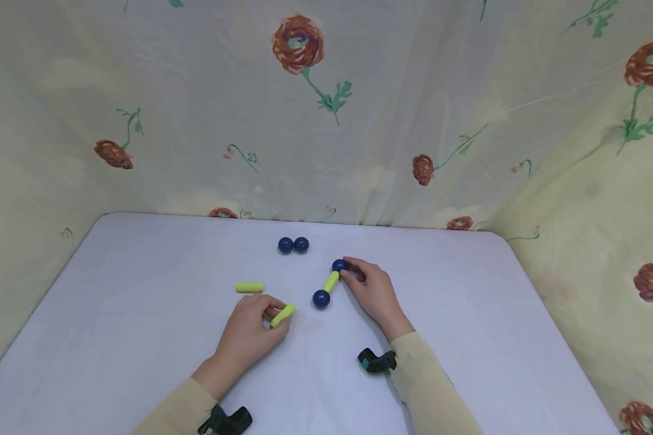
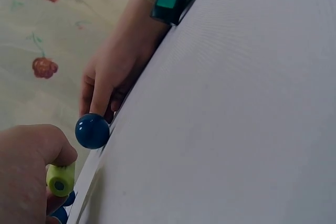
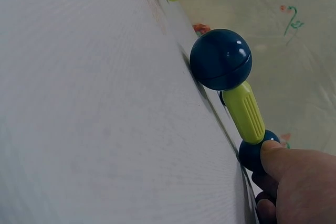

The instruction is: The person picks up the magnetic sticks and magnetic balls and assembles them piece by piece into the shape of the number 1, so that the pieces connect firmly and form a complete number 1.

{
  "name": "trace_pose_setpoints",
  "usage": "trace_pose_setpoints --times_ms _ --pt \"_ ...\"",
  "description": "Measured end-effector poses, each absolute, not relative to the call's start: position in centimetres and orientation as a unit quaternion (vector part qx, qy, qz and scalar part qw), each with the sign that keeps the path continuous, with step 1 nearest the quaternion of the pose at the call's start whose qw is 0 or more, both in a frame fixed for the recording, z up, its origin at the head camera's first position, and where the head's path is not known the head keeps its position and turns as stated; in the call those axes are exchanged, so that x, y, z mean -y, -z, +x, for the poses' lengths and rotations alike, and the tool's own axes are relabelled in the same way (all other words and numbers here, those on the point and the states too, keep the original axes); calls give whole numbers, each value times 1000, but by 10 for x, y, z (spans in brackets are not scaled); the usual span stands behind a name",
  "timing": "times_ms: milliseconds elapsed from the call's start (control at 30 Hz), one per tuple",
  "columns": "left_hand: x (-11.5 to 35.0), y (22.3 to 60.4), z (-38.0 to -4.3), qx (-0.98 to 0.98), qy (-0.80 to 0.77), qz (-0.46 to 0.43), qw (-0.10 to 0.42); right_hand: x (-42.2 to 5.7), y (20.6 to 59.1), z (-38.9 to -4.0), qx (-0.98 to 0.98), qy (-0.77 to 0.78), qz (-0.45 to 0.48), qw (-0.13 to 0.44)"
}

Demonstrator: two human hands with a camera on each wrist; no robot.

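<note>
Our left hand (image 1: 248, 331) pinches a rod (image 1: 282, 315); our right hand (image 1: 374, 292) pinches the ball (image 1: 340, 265); we read no writing.

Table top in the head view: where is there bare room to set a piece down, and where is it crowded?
Bare: the table left of the loose yellow rod, and its right side beyond the right hand. Crowded: the middle, around the left hand, ball-and-rod piece and two loose balls.
</note>
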State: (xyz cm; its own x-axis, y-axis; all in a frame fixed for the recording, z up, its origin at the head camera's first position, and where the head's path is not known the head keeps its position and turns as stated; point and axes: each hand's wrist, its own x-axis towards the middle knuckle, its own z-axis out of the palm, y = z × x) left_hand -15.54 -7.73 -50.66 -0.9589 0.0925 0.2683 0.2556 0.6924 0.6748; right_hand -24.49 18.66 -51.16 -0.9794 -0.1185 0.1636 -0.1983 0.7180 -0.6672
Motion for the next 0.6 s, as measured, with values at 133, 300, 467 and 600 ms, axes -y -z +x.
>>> trace_pose_setpoints --times_ms 133,300,467,600 --pt "71 506 -155 914 376 -109 107 -186 512 -246 925 -368 82 53" --pt "64 506 -154 917 365 -119 108 -186 512 -246 926 -366 83 52" --pt "57 506 -155 921 352 -131 107 -185 511 -246 926 -366 79 54" --pt "54 506 -156 924 346 -129 103 -185 511 -246 926 -366 77 51"
